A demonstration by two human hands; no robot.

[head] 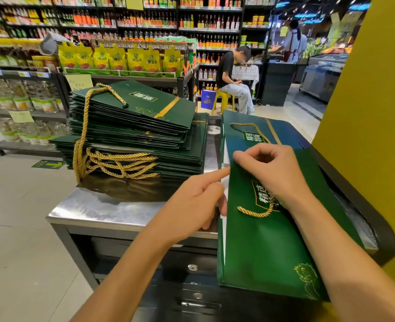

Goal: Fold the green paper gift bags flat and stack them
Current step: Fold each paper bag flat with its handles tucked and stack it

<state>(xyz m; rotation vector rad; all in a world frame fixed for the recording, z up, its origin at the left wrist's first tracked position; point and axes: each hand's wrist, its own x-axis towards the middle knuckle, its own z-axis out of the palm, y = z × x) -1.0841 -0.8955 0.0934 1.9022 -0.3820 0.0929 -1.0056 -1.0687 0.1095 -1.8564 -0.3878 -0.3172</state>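
Green and printed with gold, a paper gift bag point(261, 247) lies at the near right, its lower end hanging past the near edge of the steel tabletop point(103, 210) and its open top pointing far. Its left side shows a white inner fold. A gold rope handle point(254, 212) loops across its front panel, partly under the wrist.

The right hand point(275, 173) rests on the bag's upper part. Its grip is clamped on the bag's top left corner, thumb and forefinger pinched together on the paper.

The left hand point(191, 205) comes in from the near left. Its index finger is straight and its tip touches the same corner, just beside the right thumb. The remaining fingers curl at the bag's left edge; whether that grip holds the paper cannot be told.

Behind this bag, farther on the right, a second green bag point(245, 126) lies with its own rope loop showing.

On the far left of the tabletop sits a tall stack of flattened green bags point(133, 131), slightly fanned, with gold cords point(112, 161) spilling over its near-left side.

Beyond are store shelves of bottles point(145, 19), and a person sits on a yellow stool point(224, 96).
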